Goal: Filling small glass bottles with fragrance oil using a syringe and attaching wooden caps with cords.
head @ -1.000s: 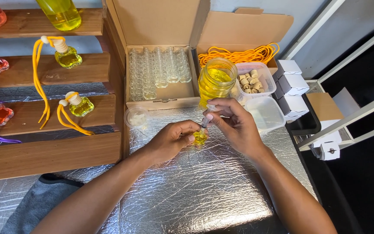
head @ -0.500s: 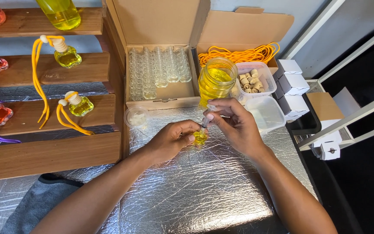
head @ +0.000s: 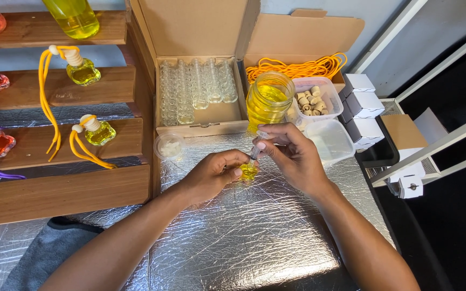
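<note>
My left hand (head: 215,173) grips a small glass bottle (head: 248,172) of yellow liquid, resting it on the silver foil table cover (head: 233,242). My right hand (head: 292,156) holds a thin clear syringe or dropper (head: 259,146) with its tip at the bottle's neck. Just behind my hands stands a glass jar (head: 268,100) of yellow liquid. An open cardboard box (head: 200,91) with rows of empty small glass bottles lies behind and to the left.
A plastic tub of wooden caps (head: 314,99), an empty clear tub (head: 330,141), orange cords (head: 297,68) and small white boxes (head: 362,105) sit at right. Wooden shelves (head: 55,140) at left carry filled yellow and red bottles. A small clear lid (head: 169,145) lies near the box.
</note>
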